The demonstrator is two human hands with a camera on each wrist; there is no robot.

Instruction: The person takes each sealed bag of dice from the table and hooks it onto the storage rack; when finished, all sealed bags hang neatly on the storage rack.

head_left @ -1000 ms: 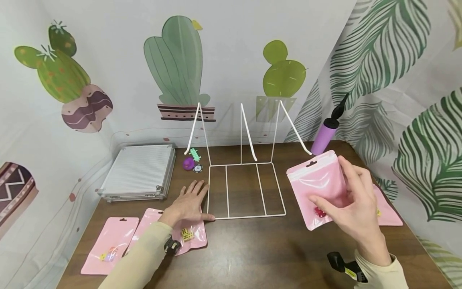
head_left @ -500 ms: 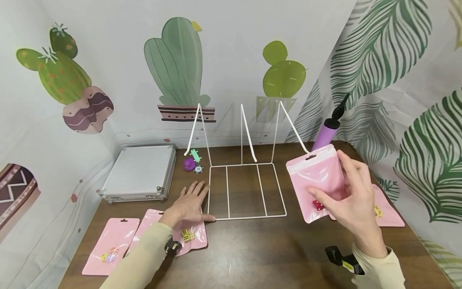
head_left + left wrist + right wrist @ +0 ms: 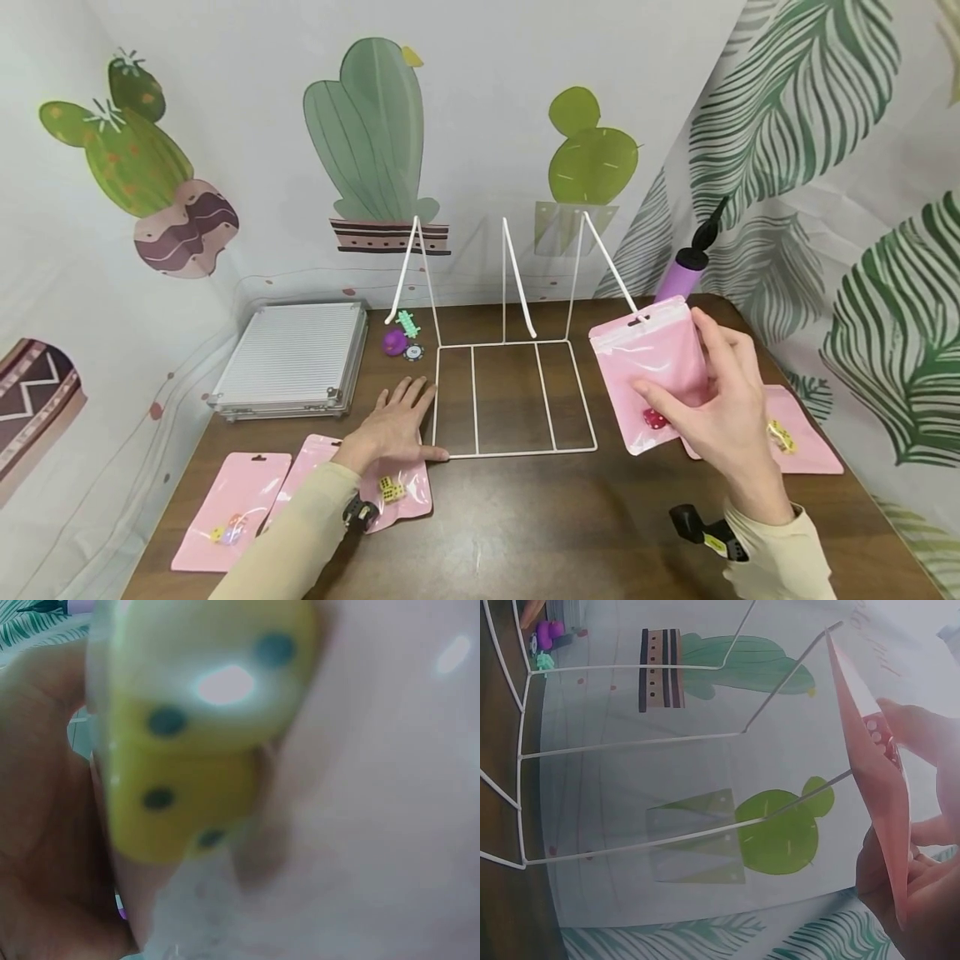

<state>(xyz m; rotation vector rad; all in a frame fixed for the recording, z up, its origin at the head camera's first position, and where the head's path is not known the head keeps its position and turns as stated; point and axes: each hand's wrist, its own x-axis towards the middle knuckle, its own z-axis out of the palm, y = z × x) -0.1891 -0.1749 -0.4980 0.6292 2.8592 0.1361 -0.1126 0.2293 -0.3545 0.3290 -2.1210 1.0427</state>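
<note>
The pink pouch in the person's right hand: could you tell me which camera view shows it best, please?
The head view: the pink pouch shows whole, face-on, pinched by the right hand beside the white wire rack. The right wrist view shows the pouch only edge-on. The left wrist view shows another pouch pressed close, not this one.

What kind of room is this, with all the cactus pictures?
Probably a small tabletop booth set up for hands-on work, not a lived-in room: printed cactus backdrop sheets wall in a brown table, where a wire rack stands and pink pouches lie.
</note>
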